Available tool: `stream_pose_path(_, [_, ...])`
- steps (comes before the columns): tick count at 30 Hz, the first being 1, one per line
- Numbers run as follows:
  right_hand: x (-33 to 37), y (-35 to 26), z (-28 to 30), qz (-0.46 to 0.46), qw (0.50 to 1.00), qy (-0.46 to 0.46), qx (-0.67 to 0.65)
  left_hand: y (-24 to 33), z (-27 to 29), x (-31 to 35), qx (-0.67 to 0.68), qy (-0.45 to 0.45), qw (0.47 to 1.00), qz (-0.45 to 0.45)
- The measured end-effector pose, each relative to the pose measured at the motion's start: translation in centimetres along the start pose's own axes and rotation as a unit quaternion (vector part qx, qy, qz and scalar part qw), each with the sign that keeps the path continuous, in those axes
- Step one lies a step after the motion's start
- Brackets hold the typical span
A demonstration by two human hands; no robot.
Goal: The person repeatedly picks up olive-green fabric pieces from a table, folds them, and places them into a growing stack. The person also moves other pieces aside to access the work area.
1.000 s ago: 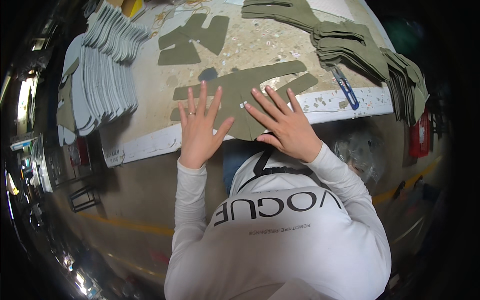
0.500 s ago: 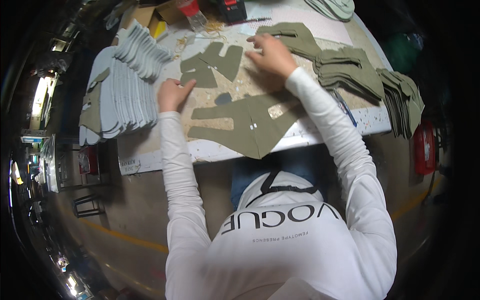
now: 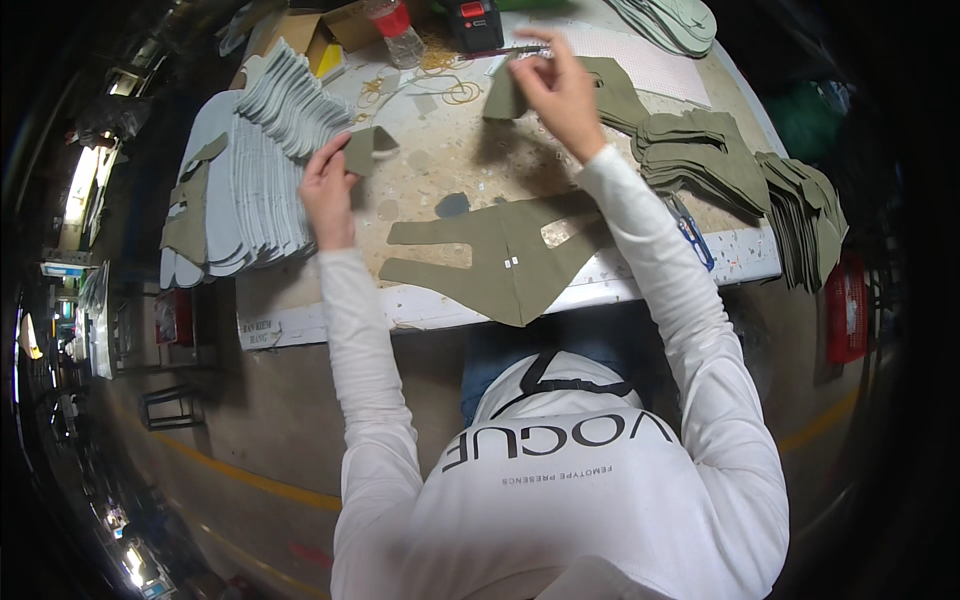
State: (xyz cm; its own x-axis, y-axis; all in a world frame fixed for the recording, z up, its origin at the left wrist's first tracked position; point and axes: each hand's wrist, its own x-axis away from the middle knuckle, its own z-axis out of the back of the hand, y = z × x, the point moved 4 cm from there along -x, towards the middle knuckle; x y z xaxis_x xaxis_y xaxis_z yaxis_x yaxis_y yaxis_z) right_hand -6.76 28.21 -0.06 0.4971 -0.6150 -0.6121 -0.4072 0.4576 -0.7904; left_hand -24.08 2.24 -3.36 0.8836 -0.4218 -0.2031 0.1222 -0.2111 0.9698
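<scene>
My left hand (image 3: 328, 190), beside the grey stack, pinches a small olive fabric piece (image 3: 370, 150) whose far edge curls up off the table. Farther back on the right, my right hand (image 3: 562, 98) is raised above the table with thumb and forefinger together. Another olive fabric piece (image 3: 505, 93) hangs from its fingertips, slightly blurred. Between my forearms, a large olive cut panel (image 3: 500, 250) lies flat at the near edge, with strip-like arms and small white tags at its middle. My right forearm covers part of its right end.
Grey pieces (image 3: 265, 190) stand in a stack at left. Folded olive pieces (image 3: 695, 150) lie at right, with more olive pieces (image 3: 805, 220) draped over the table's corner. Blue-handled snips (image 3: 692, 232) lie near the right edge. A bottle (image 3: 398, 40) and a black device (image 3: 475, 25) stand behind.
The olive pieces that lay together at the back left are lifted and apart, one in each hand. My right hand has moved up and slightly right; my left hand has closed.
</scene>
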Motion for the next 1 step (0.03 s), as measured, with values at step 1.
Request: stream_pose_path(1, [-0.24, -1.24, 1.51, 0.003, 1.000, -0.012, -0.023, 0.83, 0.68, 1.12, 0.016, 0.014, 1.000, -0.017])
